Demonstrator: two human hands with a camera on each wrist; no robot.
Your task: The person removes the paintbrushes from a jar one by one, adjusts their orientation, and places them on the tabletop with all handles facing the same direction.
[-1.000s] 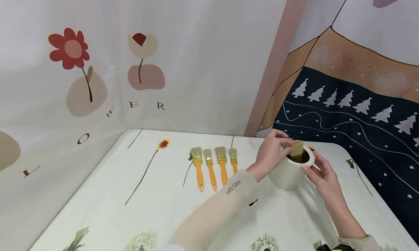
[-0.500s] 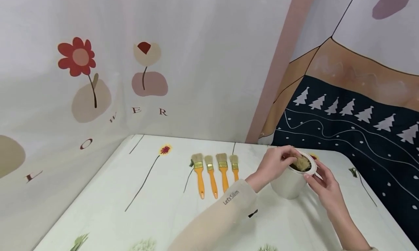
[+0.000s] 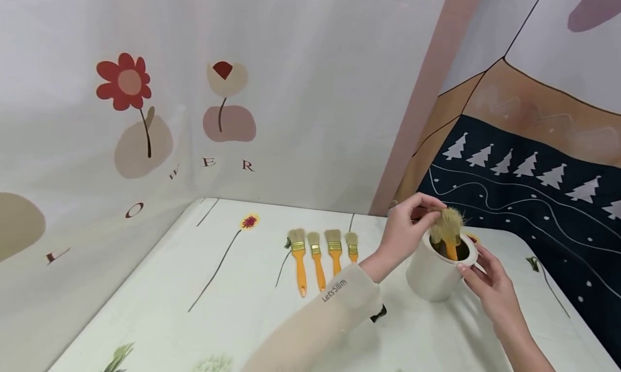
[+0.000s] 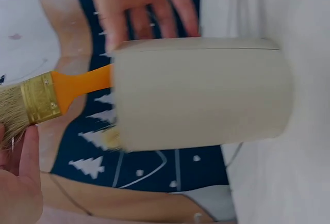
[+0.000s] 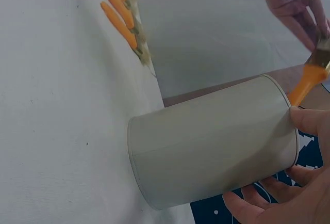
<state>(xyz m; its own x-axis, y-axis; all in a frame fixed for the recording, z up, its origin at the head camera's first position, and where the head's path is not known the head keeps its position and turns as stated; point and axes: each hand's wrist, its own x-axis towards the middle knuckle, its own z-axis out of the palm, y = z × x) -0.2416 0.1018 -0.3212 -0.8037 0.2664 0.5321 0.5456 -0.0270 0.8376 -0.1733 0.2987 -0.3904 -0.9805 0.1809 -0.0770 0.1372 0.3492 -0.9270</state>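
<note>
A paintbrush [image 4: 75, 87] with an orange handle and brass ferrule stands bristles up, the lower handle hidden inside a pale cylindrical container [image 3: 429, 277]. My left hand [image 3: 407, 226] pinches its bristles just above the rim. In the left wrist view the ferrule is fully outside the container. On the container's right side, my right hand [image 3: 495, 286] grips near the rim, thumb at the top edge and fingers along the wall, as the right wrist view [image 5: 304, 182] also shows. The container stands upright on the table.
Several orange-handled paintbrushes [image 3: 298, 261] lie in a row left of the container, bristles toward the back; my left forearm sleeve [image 3: 335, 307] covers some handle ends. A flower-printed white cloth covers the table [image 3: 233, 329]. Printed curtains [image 3: 315, 118] hang behind it.
Half a second ago the bristles were down inside the container's mouth; now they stand above it, with orange handle showing. My left hand has risen with them. The right hand stays on the container.
</note>
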